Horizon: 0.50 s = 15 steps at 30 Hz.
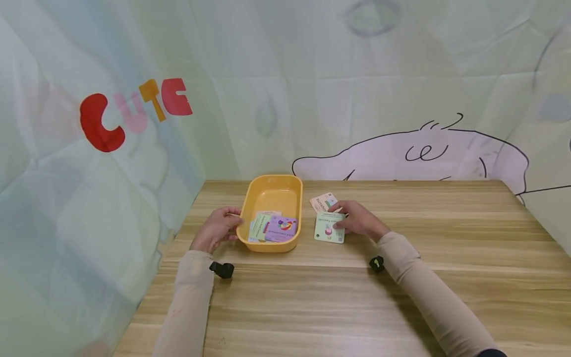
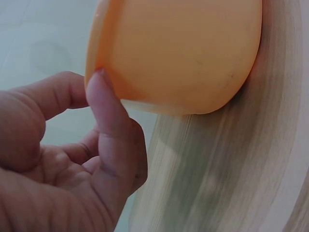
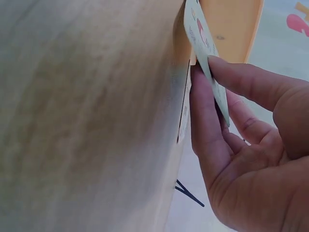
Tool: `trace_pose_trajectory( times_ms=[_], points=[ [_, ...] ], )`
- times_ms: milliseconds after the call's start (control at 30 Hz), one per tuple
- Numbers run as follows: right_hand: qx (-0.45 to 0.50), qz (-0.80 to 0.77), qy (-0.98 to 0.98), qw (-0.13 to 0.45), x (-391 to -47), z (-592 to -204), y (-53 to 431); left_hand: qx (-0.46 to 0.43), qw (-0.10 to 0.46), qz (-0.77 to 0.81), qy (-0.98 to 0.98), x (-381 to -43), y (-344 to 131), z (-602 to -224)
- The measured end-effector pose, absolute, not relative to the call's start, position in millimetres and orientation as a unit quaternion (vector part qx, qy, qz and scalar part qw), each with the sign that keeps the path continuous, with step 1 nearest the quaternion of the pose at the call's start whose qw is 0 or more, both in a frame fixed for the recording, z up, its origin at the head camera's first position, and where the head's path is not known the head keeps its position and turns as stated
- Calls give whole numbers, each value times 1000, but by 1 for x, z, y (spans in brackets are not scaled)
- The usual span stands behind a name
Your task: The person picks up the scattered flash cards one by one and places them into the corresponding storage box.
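Note:
A yellow plastic tray (image 1: 272, 199) stands on the table with several printed cards inside, a purple card (image 1: 282, 229) on top. My left hand (image 1: 216, 229) pinches the tray's left rim; in the left wrist view the thumb and a finger close on the orange-looking wall (image 2: 178, 58). To the right of the tray, my right hand (image 1: 359, 220) pinches a pale green card (image 1: 329, 233) between thumb and fingers. The right wrist view shows this card (image 3: 205, 43) edge-on, raised off the wood. A cream "sunshine" card (image 1: 322, 201) lies behind it on the table, partly covered.
The wood-grain table (image 1: 294, 307) reaches a cloth backdrop (image 1: 267, 99) at its back and left. Black wrist cameras (image 1: 222, 270) are strapped below both hands.

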State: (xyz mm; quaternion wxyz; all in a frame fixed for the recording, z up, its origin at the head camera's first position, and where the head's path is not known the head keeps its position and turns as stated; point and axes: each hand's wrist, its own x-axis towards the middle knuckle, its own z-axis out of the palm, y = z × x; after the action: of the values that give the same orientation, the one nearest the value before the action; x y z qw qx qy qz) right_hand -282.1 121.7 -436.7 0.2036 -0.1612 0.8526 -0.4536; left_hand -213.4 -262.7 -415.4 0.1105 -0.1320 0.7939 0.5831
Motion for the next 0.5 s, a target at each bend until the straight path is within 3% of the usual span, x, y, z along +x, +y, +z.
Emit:
trace_pose_trajectory(
  times_ms=[500],
  points=[
    [-143,-505,823,217,-281,-435,126,-130,108,583,795,-213,-263,-417]
  ],
)
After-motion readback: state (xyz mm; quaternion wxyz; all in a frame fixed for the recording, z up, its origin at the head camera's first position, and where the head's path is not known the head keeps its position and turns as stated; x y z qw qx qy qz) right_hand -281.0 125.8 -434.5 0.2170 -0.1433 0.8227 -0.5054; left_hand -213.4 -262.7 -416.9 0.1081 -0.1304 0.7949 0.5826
